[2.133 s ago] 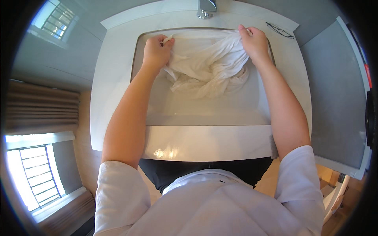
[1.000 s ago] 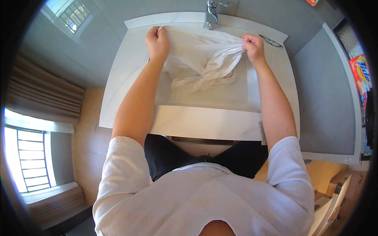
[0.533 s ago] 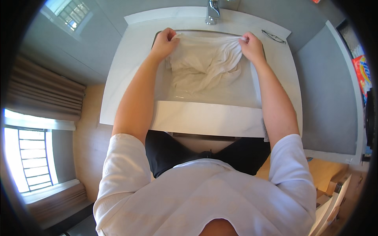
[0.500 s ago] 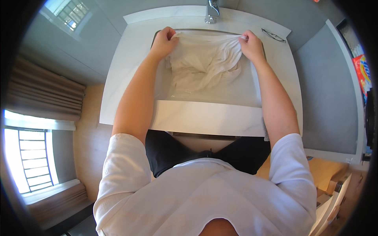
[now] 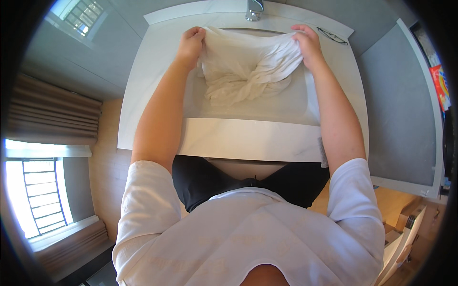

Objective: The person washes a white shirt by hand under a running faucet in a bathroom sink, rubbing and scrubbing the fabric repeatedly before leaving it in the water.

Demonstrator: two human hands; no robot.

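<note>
A wet white cloth [image 5: 248,66], perhaps a garment, is stretched between my two hands over the sink basin [image 5: 281,114]. My left hand [image 5: 192,44] is closed on its upper left edge. At the upper right edge, my right hand [image 5: 307,45] pinches the fabric, with the index finger bent over the top. The cloth's upper part is lifted near the basin's far rim. Its lower part lies bunched and twisted in cloudy water. What kind of garment it is does not show.
Behind the basin stands a chrome faucet [image 5: 254,10]. A pair of glasses [image 5: 332,35] lies on the white counter [image 5: 148,90], right of my right hand. A grey panel [image 5: 400,105] stands to the right, with a red package [image 5: 440,86] beyond it.
Both hands have risen slightly and moved a little apart, lifting the cloth's upper edge higher and drawing it wider. The lower part stays bunched in the basin.
</note>
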